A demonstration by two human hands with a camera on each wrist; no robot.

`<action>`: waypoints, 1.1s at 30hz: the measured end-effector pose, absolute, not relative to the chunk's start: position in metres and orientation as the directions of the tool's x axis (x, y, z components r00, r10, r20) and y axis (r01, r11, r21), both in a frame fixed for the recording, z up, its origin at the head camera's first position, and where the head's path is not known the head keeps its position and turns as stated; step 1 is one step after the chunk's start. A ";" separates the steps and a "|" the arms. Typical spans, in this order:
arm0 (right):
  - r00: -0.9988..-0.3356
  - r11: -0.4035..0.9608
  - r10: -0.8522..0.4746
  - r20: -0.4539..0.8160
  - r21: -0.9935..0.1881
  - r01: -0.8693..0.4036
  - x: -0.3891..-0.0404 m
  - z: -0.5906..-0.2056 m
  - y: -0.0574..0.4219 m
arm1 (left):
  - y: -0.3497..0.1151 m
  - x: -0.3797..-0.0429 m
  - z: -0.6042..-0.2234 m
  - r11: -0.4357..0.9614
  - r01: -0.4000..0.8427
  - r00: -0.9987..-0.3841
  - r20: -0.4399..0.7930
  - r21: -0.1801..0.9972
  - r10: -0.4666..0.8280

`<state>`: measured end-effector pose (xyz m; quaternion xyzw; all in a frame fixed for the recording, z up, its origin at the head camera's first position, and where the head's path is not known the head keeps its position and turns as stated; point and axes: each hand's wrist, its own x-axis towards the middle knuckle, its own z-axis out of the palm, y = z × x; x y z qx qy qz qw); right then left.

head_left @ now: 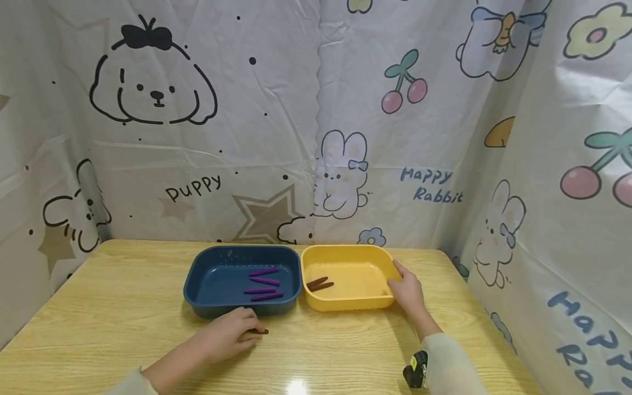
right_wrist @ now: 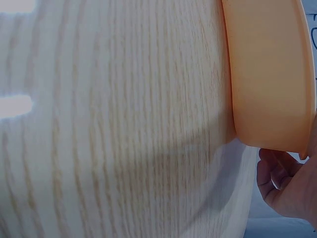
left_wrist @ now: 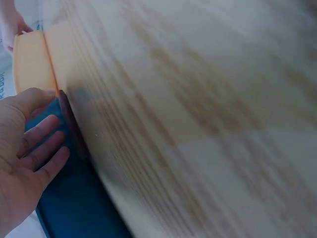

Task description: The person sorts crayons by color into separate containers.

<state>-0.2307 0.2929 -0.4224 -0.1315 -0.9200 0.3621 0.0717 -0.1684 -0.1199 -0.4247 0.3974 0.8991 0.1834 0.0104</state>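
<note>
My left hand [head_left: 232,334] lies on the wooden table [head_left: 123,307] just in front of the blue tray [head_left: 237,249]. It pinches a short brown stick [head_left: 263,331] whose end pokes out past the fingertips. In the left wrist view the thumb and fingers [left_wrist: 47,136] meet that brown stick [left_wrist: 69,124] beside the blue tray [left_wrist: 74,203]. Several purple sticks [head_left: 264,281] lie in the blue tray. Two brown sticks [head_left: 320,283] lie in the yellow tray [head_left: 345,249]. My right hand [head_left: 407,291] grips the yellow tray's right rim; its fingers [right_wrist: 277,178] curl under the tray's corner [right_wrist: 267,74].
The two trays stand side by side, touching, near the table's far edge. A cartoon-printed sheet [head_left: 316,137] walls in the back and both sides. A small black device [head_left: 417,370] sits on my right wrist.
</note>
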 end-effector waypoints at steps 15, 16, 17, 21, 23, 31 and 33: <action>-0.954 0.695 0.299 0.033 -0.693 0.194 -0.230 -0.423 0.292 | -0.126 -0.174 -0.442 0.638 0.739 -0.672 0.170 0.217 0.721; -0.953 0.695 0.300 0.033 -0.692 0.195 -0.230 -0.423 0.292 | -0.126 -0.174 -0.442 0.642 0.737 -0.675 0.167 0.212 0.719; -0.953 0.697 0.300 0.035 -0.690 0.194 -0.230 -0.424 0.292 | -0.126 -0.174 -0.443 0.645 0.735 -0.676 0.164 0.208 0.718; -0.954 0.705 0.298 0.040 -0.683 0.192 -0.230 -0.423 0.292 | -0.127 -0.175 -0.443 0.646 0.735 -0.677 0.173 0.206 0.715; -0.954 0.707 0.296 0.041 -0.681 0.190 -0.230 -0.423 0.292 | -0.127 -0.175 -0.443 0.642 0.736 -0.676 0.175 0.215 0.716; -0.952 0.696 0.303 0.036 -0.691 0.196 -0.230 -0.422 0.291 | -0.126 -0.173 -0.439 0.623 0.739 -0.669 0.170 0.256 0.723; -0.953 0.696 0.302 0.035 -0.691 0.196 -0.229 -0.421 0.291 | -0.124 -0.172 -0.437 0.609 0.751 -0.657 0.188 0.256 0.730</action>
